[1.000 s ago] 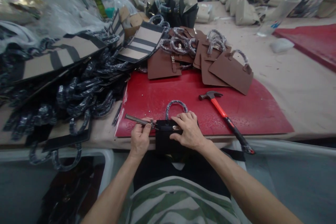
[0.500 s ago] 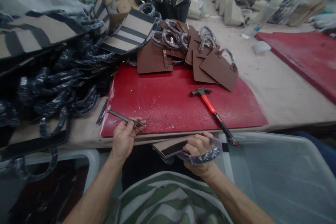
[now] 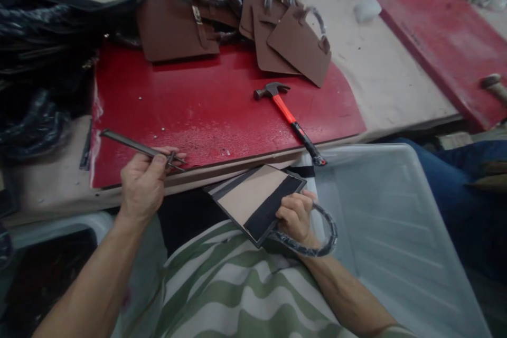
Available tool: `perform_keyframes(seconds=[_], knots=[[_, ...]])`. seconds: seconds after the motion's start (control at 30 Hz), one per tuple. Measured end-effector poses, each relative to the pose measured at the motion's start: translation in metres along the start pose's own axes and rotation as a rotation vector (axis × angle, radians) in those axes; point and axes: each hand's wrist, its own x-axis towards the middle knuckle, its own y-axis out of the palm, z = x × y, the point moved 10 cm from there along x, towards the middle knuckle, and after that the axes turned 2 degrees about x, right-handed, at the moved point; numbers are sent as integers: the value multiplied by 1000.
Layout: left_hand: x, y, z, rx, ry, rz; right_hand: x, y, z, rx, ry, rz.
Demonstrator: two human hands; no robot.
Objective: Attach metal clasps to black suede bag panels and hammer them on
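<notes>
My left hand (image 3: 144,179) is closed on a slim metal tool (image 3: 127,142), whose flat bar points to the upper left and whose thin prongs stick out past the fingertips. It is held just above the front edge of the red board (image 3: 190,108). Gripped by its edge in my right hand (image 3: 296,215) is a beige and black striped bag panel (image 3: 253,194), tilted over my lap. The panel's loop handle (image 3: 330,229), wrapped in clear plastic, curves around my right wrist. A claw hammer (image 3: 285,111) with a red and black handle lies on the board.
Brown bag panels (image 3: 178,26) with plastic-wrapped handles are piled at the back of the board. Black wrapped handles (image 3: 35,121) heap up at left. Right of my lap stands a translucent plastic bin (image 3: 380,211); another bin (image 3: 105,224) sits low at left. Someone's blue-clad leg (image 3: 439,185) shows beyond.
The view has tipped down and shifted right. My right hand has turned the striped panel so its face shows, with its handle swung lower right. My left hand keeps the metal tool.
</notes>
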Motion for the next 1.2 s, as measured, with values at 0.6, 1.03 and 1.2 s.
perform_keyframes(seconds=[0.6,1.03,1.2], knots=[[1,4,-6,37,52,-20,-36,1,-19,27,114,-49],[2,4,-9,71,125,-24,-66,0,-30,45,148,-17],[2,6,-11,99,128,-22,-60,-3,-30,95,164,-53]])
